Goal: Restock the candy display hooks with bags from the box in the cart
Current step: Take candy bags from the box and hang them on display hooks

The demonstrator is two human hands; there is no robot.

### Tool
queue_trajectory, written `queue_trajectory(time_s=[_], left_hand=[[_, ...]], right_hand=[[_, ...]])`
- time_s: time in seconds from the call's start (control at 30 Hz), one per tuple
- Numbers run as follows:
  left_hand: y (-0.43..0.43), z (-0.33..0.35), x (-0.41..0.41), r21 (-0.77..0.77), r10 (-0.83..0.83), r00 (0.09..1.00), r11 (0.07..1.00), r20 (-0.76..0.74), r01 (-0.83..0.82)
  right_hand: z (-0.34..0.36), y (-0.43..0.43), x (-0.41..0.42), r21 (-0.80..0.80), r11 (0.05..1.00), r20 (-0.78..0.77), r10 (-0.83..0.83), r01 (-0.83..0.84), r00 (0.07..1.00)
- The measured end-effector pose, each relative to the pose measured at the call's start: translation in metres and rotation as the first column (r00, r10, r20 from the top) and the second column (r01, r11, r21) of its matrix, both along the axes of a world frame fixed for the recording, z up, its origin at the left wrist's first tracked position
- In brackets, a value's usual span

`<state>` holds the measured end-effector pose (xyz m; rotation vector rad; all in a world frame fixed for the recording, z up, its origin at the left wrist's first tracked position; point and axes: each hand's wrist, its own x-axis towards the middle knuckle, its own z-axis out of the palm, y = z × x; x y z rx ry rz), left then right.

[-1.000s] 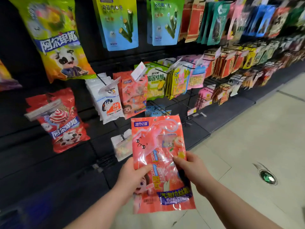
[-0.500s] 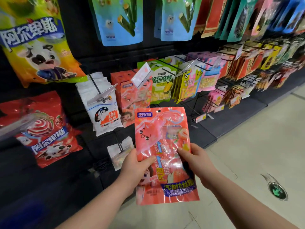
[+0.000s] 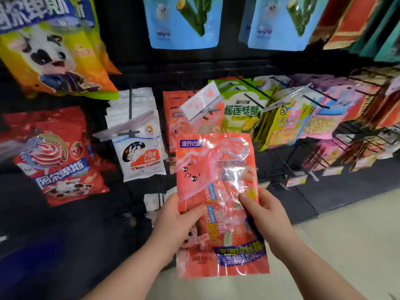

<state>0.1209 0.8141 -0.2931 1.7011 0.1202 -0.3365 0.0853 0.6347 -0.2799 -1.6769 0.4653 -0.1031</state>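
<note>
You've got the coral-pink candy bag held upright in front of you with both hands, down around its lower half. Your left hand grips the left edge, thumb across the front and fingers tucked behind. Your right hand pinches the right edge the same way, thumb on the clear window part. The top of the bag sticks up above both hands and overlaps the bottom of the matching coral bags hanging right behind it. It sits just below the white price tag at the tip of that hook, so it's close to the hook but not on it. Up and to the left of your left hand there's a stack of White Rabbit bags on their own peg. Further out that way is a big red lollipop bag, kinda blurry. Just beside your left hand, low on the black panel, there's a small pale packet, mostly hidden, can't tell what it is. Up and to the right of your right hand are the green durian candy bags, then yellow bags next to those. High above both hands hang two blue bags, with a yellow-orange cartoon bag off to the upper left. Below and to the right of your right hand is pale tile floor.
</note>
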Motion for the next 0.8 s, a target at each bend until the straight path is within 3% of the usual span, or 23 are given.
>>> queue_trajectory(time_s=[0.23,0.8], left_hand=[[-0.029,-0.010,0.015,-0.016,0.136,0.990,0.991,0.041,-0.135],[-0.040,-0.002,0.028,-0.082,0.245,0.968,0.967,0.042,-0.242]], right_hand=[[-0.017,-0.030,0.035,0.037,0.997,0.020,0.073,-0.073,0.997],[-0.022,-0.035,0.069,0.087,0.986,0.065,0.138,-0.144,0.988]])
